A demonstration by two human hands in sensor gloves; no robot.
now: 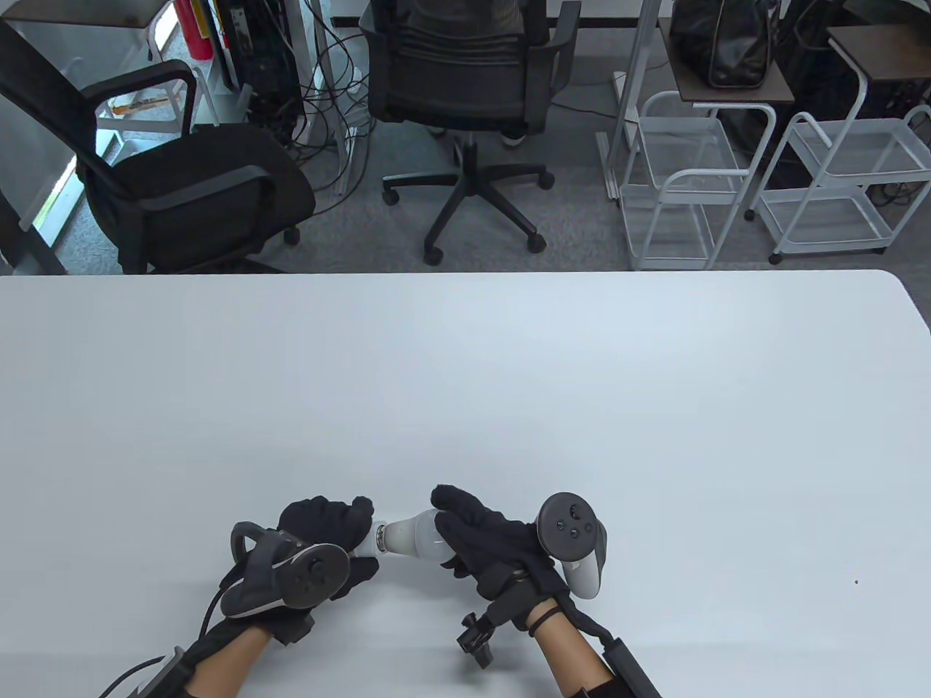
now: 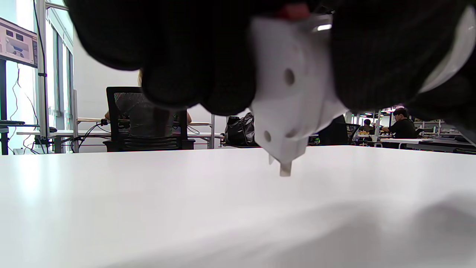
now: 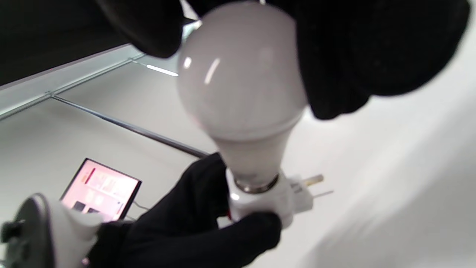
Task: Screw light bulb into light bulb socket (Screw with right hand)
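Now the left hand [image 1: 320, 534] grips the socket [image 3: 260, 203] while the right hand [image 1: 484, 534] grasps the bulb [image 1: 411, 539], mid-screwing; next probably another clockwise twist.

The light bulb [image 1: 416, 539] is white and round, with a frosted top and a narrow neck. It lies sideways above the desk, its silver screw end sitting in the socket [image 1: 369, 541]. The socket is a small white plastic block with metal plug pins sticking out.
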